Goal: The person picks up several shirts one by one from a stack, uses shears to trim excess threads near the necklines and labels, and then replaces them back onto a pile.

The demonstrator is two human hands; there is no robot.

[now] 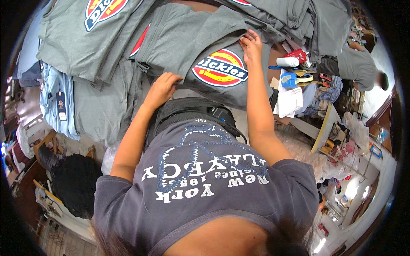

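Both hands lie flat and open on a grey T-shirt (213,64) with a round red and yellow emblem, spread on the table; the left hand (162,87) presses its lower edge; the right hand (251,45) rests above the emblem; more grey shirts (85,38) lie beside it.

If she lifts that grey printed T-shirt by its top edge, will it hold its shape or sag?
Probably sag: the grey T-shirt lies folded in soft creases, so it looks floppy. It seems light, since the right hand rests at its fold with fingertips only. Pushed by the left hand, it would likely bunch up on the other shirts rather than slide.
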